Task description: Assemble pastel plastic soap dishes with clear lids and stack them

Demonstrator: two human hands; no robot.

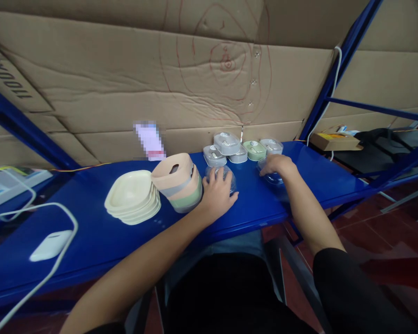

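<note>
My left hand [218, 195] lies palm down with spread fingers over a clear plastic lid [232, 180], touching its top. To the right, my right hand [277, 164] is closed at the edge of another clear plastic piece [274, 179], which looks like a lid; its fingertips are partly hidden. Left of my left hand stands a stack of nested peach, grey and green rounded tubs [181, 185], the uppermost having an oval slot. Beside them is a stack of cream-coloured square dishes [134, 213]. Behind my hands are several small grey containers [226, 144] and a green one [254, 150].
Everything rests on a blue table [257, 208] against a cardboard wall [125, 69]. A blurred-out phone-like thing [149, 141] leans at the back. A white case [50, 246] and a white cable [61, 269] lie at left. Blue metal posts [322, 102] flank the table.
</note>
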